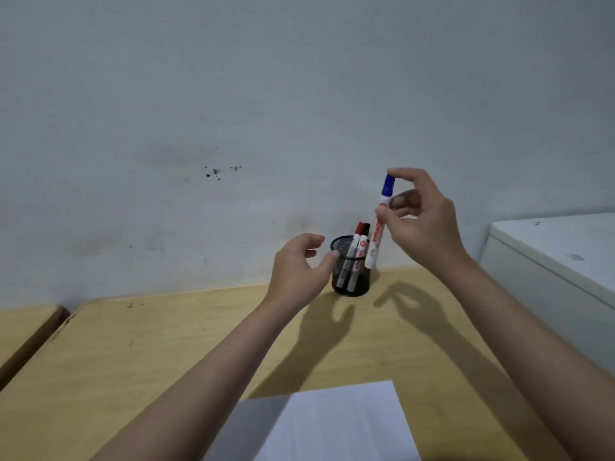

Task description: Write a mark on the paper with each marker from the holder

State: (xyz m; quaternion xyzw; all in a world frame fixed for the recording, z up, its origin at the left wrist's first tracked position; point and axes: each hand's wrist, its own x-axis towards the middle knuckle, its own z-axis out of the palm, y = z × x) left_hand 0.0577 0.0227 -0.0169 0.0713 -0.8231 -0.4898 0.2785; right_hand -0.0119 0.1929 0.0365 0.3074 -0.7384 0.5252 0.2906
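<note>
While lifted: blue marker (379, 221), right grip (422, 224).

The marker (379, 224) pinched in the right hand (422, 224) has a white barrel with red lettering and a blue cap at its top end. Just beside the left hand (296, 271), to its right, the holder (351, 287) is black wire mesh; the 2 markers in it are white-bodied, one with a red cap (359, 228), one with a black cap (366, 227). Under both hands the desk (166, 344) is pale yellow wood. The paper (332, 424) nearer the person is plain white. Behind the hands, the wall (233, 94) is grey-white with dark specks.
</note>
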